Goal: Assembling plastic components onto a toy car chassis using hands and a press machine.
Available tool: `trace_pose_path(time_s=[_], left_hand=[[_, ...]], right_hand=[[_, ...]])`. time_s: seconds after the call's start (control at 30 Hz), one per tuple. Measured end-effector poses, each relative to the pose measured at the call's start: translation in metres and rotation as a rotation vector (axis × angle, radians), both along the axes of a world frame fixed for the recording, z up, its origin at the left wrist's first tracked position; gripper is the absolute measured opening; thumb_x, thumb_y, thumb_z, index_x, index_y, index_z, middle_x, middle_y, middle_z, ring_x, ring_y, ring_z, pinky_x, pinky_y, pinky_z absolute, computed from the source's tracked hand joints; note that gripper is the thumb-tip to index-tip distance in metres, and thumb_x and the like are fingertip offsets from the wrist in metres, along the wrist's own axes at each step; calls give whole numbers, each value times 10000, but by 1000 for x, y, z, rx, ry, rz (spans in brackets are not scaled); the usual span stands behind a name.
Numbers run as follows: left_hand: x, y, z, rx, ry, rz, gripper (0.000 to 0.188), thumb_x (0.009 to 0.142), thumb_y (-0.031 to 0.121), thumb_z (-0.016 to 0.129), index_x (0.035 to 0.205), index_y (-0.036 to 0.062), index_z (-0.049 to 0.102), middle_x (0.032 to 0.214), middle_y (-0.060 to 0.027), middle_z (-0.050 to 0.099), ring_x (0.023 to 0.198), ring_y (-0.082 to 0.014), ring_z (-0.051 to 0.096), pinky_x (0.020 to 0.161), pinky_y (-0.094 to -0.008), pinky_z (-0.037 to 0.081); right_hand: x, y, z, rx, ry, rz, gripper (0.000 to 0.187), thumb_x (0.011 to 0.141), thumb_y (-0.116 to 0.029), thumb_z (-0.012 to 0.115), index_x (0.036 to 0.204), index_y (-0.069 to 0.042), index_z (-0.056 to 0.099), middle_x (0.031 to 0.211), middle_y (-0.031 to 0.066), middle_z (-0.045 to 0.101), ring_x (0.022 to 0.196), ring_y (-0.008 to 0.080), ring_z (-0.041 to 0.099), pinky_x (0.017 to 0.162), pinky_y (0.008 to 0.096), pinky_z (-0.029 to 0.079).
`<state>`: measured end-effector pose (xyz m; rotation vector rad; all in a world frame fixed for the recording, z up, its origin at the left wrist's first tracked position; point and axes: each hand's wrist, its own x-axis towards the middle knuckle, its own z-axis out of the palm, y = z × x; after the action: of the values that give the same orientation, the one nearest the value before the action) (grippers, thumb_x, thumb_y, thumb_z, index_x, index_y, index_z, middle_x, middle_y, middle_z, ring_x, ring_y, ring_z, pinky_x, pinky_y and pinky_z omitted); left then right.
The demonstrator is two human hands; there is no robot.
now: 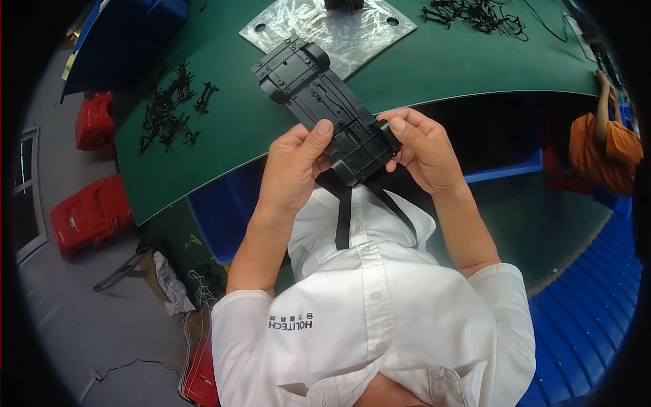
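Between both hands I hold a black plastic toy car chassis (pixel 327 100), tilted above the near edge of the green table (pixel 224 132). Its ribbed, screw-dotted face is toward me, with curved wheel arches at the corners. My left hand (pixel 293 163) grips the near left side, thumb lying on the face and fingers hidden behind. At the near right corner, my right hand (pixel 427 150) pinches a wheel arch between thumb and fingers. Whether a small part sits under that thumb, I cannot tell.
A silvery metal plate (pixel 376 42) with holes lies beyond the chassis, a dark block on it. Small black parts (pixel 165 108) are heaped on the left, and tangled black pieces (pixel 475 15) lie at the far right. Another person in orange (pixel 603 152) is on the right.
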<state>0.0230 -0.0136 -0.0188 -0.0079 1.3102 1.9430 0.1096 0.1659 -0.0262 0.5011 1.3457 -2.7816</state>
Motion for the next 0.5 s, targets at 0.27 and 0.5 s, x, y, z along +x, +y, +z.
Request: trace_pose_path(time_s=[0.27, 0.5], left_hand=[[3, -1, 2, 33, -21, -7, 236, 883, 225, 565, 939, -3, 586, 878, -70, 630, 771, -124, 610, 712, -261, 510], [-3, -9, 12, 80, 69, 5, 307, 885, 171, 554, 1104, -37, 500, 956, -69, 589, 830, -121, 585, 724, -254, 500]], right_hand=[[5, -1, -2, -4, -5, 18, 211, 874, -128, 538, 1007, 36, 533, 792, 74, 594, 584, 92, 561, 510, 214, 492], [29, 3, -5, -97, 54, 15, 192, 874, -98, 531, 1013, 35, 521, 806, 92, 615, 624, 125, 605, 530, 242, 514]])
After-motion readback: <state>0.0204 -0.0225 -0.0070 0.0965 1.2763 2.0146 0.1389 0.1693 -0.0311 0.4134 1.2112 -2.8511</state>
